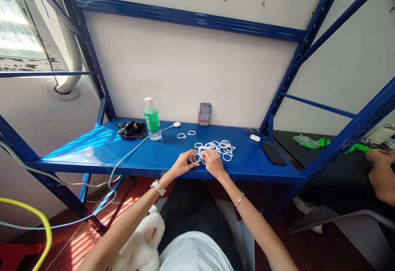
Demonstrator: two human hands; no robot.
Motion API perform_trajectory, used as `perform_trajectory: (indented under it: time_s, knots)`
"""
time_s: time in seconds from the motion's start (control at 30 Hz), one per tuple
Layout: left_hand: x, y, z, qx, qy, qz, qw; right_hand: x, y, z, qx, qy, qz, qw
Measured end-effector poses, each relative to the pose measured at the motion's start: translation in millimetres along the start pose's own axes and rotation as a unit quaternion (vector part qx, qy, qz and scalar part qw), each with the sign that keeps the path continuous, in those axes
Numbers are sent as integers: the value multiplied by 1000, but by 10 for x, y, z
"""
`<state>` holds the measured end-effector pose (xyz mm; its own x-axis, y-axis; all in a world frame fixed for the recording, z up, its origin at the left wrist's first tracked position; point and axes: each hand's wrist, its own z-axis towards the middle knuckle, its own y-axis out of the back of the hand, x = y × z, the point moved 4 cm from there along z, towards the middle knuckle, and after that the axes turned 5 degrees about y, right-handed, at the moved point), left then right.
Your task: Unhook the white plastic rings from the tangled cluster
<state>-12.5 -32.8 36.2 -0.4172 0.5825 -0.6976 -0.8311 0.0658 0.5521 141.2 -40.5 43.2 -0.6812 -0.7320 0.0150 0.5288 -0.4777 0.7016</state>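
Note:
My left hand (184, 163) pinches a white plastic ring (191, 156) by its left side, just above the front part of the blue table. On the ring's right side, the fingers of my right hand (213, 164) are closed together; the spot they grip is partly hidden behind them. Directly behind and to the right of my right hand lies a loose pile of white rings (227, 154), several of them overlapping, with small knobs on their rims. Farther back, two more white rings (182, 136) lie apart from the pile, side by side.
A bottle with a green label (152, 119) and a black plastic bag (131, 129) stand back left, near a white cable (132, 151). A black phone (273, 154), white earbud case (254, 138) and glasses (251, 130) lie right. Another person's hand (381, 172) is at the neighbouring table.

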Motion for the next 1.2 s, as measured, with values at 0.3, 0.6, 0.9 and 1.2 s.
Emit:
perform_trajectory:
  time_s: [0.3, 0.6, 0.9, 1.2]
  knots:
    - [-4, 22, 3, -3, 9, -10, 1000, 3, -6, -2, -16, 19, 9, 1000]
    - [1, 20, 5, 2, 13, -15, 1000, 7, -6, -5, -4, 16, 40, 999]
    - [-7, 4, 2, 4, 6, -4, 1000, 3, 4, 1, 8, 16, 45, 999]
    - [22, -17, -4, 6, 0, -3, 1000, 16, 15, 5, 4, 24, 39, 999]
